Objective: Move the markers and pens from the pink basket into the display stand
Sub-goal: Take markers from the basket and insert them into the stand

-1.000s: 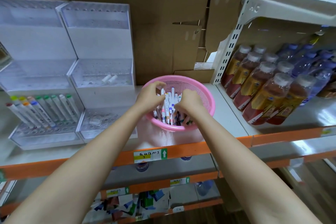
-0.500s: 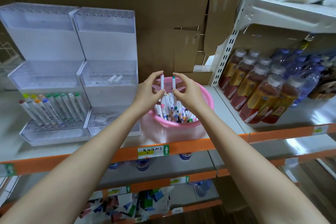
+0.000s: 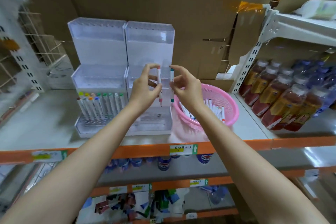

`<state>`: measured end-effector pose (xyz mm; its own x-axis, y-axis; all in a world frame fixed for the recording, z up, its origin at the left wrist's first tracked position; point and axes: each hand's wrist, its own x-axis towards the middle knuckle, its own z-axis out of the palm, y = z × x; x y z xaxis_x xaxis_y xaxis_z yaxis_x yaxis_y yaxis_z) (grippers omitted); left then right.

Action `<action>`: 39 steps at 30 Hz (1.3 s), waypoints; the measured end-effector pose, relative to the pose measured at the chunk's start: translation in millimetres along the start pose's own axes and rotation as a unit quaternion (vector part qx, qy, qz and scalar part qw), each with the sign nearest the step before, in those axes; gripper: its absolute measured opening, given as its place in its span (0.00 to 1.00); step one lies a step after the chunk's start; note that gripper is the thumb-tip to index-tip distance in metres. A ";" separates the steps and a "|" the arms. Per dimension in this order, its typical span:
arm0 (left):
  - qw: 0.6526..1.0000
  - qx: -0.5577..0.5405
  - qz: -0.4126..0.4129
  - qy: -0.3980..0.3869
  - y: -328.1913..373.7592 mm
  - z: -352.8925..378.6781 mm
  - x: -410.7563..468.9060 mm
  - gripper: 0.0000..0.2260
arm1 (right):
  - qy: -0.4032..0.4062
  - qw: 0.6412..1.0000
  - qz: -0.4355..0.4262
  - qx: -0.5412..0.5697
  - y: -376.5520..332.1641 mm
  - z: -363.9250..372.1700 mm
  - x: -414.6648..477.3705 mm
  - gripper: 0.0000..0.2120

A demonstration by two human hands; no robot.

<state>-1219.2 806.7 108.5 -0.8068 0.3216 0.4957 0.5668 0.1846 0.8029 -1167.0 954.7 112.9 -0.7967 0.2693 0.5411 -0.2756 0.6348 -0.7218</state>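
pink plastic basket (image 3: 225, 96) on the grey shelf (image 3: 45, 123), just right of the clear acrylic display stand (image 3: 149, 42), with a heap of white markers (image 3: 215, 109) lying inside.

both hands raised side by side in front of the stand's right column, about level with its middle tier, not touching each other.

left hand (image 3: 143, 89): thumb and fingertips pinched on a white marker with red caps (image 3: 159, 77), held roughly upright, lower tip pointing down above the right column's bottom tier.

right hand (image 3: 187, 89): thumb and curled fingers clamped on a white marker with teal caps (image 3: 171, 78), also upright, just beside the red-capped one and apart from it.

in the left column's bottom tier, two rows of standing markers (image 3: 101, 103), caps green, orange, yellow, blue and brown. contents of the right column's tiers too hazy to tell.

further right, on the neighbouring shelf, wrapped bottles of brown drink (image 3: 278, 100). brown cardboard (image 3: 181, 5) behind the stand and basket.
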 end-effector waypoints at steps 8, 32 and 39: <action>0.999 0.051 -0.002 0.018 -23.5 -82.6 -17.2 0.20 | -0.050 0.999 -0.004 0.011 -41.9 72.7 -4.6 0.21; 0.999 0.040 0.036 -0.007 -76.0 -154.4 -20.2 0.16 | 0.056 0.998 -0.032 -0.009 -65.6 183.9 -18.7 0.19; 0.997 0.057 0.042 -0.018 -81.3 -155.6 -16.4 0.14 | 0.079 0.996 -0.029 -0.018 -62.7 189.9 -22.9 0.18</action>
<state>-1278.0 641.9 86.7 -0.7505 0.3725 0.5459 0.6490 0.2591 0.7154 -1233.6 771.2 63.8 -0.6840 0.3401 0.6454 -0.2979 0.6774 -0.6726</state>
